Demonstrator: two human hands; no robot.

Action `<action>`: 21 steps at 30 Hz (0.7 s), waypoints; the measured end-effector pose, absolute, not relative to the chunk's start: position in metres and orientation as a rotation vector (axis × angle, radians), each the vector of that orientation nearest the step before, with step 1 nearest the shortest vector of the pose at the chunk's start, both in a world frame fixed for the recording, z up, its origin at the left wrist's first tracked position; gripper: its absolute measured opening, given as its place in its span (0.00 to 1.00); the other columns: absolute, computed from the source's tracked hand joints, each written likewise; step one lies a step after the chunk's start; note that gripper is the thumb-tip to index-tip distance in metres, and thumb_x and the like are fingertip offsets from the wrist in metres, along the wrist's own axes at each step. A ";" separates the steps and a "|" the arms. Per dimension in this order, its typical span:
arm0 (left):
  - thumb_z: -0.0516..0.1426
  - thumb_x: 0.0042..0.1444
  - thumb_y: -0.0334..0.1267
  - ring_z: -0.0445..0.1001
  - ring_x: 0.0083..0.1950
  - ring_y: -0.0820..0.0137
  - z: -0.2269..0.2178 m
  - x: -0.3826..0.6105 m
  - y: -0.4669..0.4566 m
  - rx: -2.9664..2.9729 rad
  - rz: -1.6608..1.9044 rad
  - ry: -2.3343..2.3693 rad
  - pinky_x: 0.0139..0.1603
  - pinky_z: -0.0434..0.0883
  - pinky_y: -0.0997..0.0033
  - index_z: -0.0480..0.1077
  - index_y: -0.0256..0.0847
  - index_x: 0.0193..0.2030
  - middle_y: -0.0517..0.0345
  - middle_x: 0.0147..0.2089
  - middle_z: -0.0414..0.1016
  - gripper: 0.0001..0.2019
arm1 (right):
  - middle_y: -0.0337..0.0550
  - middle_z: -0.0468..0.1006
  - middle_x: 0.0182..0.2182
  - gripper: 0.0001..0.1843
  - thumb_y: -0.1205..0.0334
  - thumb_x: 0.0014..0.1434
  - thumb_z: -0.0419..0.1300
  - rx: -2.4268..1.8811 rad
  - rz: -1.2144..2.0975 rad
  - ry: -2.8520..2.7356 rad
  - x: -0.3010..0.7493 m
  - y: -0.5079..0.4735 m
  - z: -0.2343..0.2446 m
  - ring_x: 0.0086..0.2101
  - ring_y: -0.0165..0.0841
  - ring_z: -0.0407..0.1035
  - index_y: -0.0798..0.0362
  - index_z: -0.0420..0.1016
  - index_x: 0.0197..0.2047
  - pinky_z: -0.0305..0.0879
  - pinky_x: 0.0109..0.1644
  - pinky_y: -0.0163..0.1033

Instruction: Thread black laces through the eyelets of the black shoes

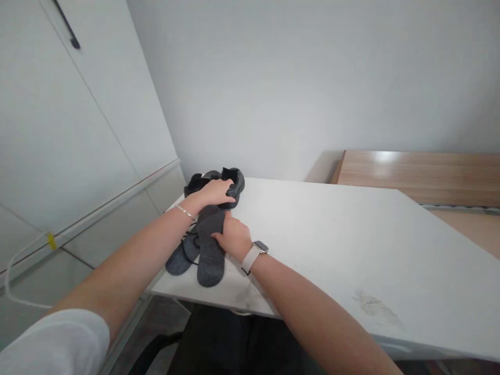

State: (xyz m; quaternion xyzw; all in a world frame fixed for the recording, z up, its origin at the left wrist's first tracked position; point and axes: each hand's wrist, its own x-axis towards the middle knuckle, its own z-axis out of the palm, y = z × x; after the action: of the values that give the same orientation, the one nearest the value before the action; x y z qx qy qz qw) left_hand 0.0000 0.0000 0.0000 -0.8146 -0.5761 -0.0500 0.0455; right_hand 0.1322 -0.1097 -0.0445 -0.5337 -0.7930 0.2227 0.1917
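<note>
A pair of dark grey shoes point(234, 182) sits at the far left corner of the white table point(351, 245). My left hand point(214, 191), with a thin bracelet on the wrist, lies over the nearer shoe with its fingers curled on the shoe's rim. Two dark grey insoles lie flat in front of the shoes, one insole point(209, 250) on top and another insole point(177, 260) beside it at the table's left edge. My right hand point(233, 237), wearing a watch with a pale strap, pinches the side of the upper insole.
A white wall panel with a rail runs along the left point(97, 156). A wooden desk point(422, 172) adjoins the white table at the back right. A smudge point(375, 307) marks the table near its front edge.
</note>
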 end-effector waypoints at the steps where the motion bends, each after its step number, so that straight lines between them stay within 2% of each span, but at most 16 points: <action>1: 0.65 0.50 0.44 0.78 0.43 0.55 0.001 -0.001 0.003 -2.482 -0.126 -1.769 0.42 0.70 0.65 0.72 0.37 0.48 0.46 0.43 0.80 0.20 | 0.60 0.81 0.46 0.28 0.59 0.59 0.67 -1.500 0.655 -2.198 0.134 -0.107 -0.044 0.47 0.47 0.77 0.61 0.65 0.58 0.70 0.45 0.44; 4: 0.66 0.49 0.44 0.78 0.41 0.58 0.005 0.000 0.008 -2.457 -0.095 -1.777 0.38 0.68 0.68 0.73 0.39 0.43 0.50 0.40 0.80 0.17 | 0.57 0.81 0.45 0.23 0.61 0.62 0.64 -1.460 0.695 -2.136 0.144 -0.096 -0.044 0.46 0.42 0.77 0.60 0.67 0.58 0.69 0.46 0.41; 8: 0.65 0.51 0.44 0.78 0.44 0.56 0.013 0.009 0.005 -2.401 -0.142 -1.746 0.39 0.68 0.68 0.74 0.41 0.45 0.49 0.42 0.80 0.16 | 0.49 0.82 0.43 0.09 0.69 0.64 0.58 -1.371 0.733 -2.080 0.175 -0.093 -0.037 0.43 0.36 0.76 0.54 0.75 0.46 0.66 0.46 0.37; 10: 0.63 0.54 0.44 0.78 0.46 0.54 0.017 0.018 -0.005 -2.369 -0.187 -1.724 0.41 0.68 0.65 0.73 0.41 0.47 0.48 0.42 0.81 0.16 | 0.46 0.81 0.41 0.10 0.72 0.63 0.55 -1.328 0.743 -2.052 0.203 -0.100 -0.031 0.40 0.33 0.75 0.53 0.75 0.44 0.66 0.45 0.36; 12: 0.62 0.56 0.44 0.78 0.47 0.52 0.020 0.032 -0.021 -2.346 -0.229 -1.700 0.43 0.69 0.63 0.73 0.41 0.50 0.46 0.43 0.81 0.16 | 0.42 0.80 0.37 0.14 0.72 0.62 0.53 -1.238 0.782 -1.958 0.238 -0.111 -0.025 0.34 0.31 0.72 0.52 0.72 0.48 0.65 0.40 0.36; 14: 0.60 0.59 0.43 0.78 0.47 0.52 0.022 0.050 -0.043 -2.354 -0.269 -1.661 0.43 0.69 0.61 0.72 0.41 0.52 0.47 0.43 0.81 0.16 | 0.39 0.76 0.35 0.16 0.67 0.63 0.52 -1.133 0.823 -1.799 0.276 -0.125 -0.019 0.29 0.30 0.69 0.49 0.66 0.54 0.64 0.35 0.35; 17: 0.59 0.61 0.44 0.78 0.45 0.54 0.025 0.083 -0.085 -2.448 -0.381 -1.530 0.43 0.70 0.61 0.72 0.40 0.49 0.48 0.41 0.81 0.13 | 0.39 0.74 0.35 0.09 0.55 0.62 0.56 -1.166 0.728 -1.578 0.330 -0.147 -0.010 0.28 0.29 0.67 0.49 0.68 0.44 0.60 0.29 0.32; 18: 0.59 0.61 0.44 0.78 0.44 0.54 0.024 0.095 -0.099 -2.487 -0.405 -1.510 0.42 0.70 0.61 0.73 0.39 0.47 0.48 0.40 0.81 0.13 | 0.39 0.73 0.34 0.11 0.52 0.60 0.58 -1.212 0.701 -1.532 0.344 -0.155 -0.007 0.27 0.28 0.65 0.49 0.69 0.41 0.58 0.27 0.32; 21: 0.60 0.61 0.44 0.79 0.42 0.55 0.019 0.128 -0.138 -2.649 -0.456 -1.445 0.41 0.72 0.61 0.73 0.39 0.46 0.48 0.39 0.81 0.12 | 0.36 0.70 0.28 0.20 0.41 0.57 0.61 -1.371 0.739 -1.378 0.375 -0.177 0.002 0.23 0.28 0.62 0.48 0.70 0.43 0.56 0.23 0.31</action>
State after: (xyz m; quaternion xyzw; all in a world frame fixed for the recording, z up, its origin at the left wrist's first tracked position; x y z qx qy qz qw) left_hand 0.1280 -0.1377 0.0187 -0.8672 -0.4729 -0.1494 0.0447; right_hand 0.3753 -0.1770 0.0019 -0.5683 -0.5714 0.3066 0.5065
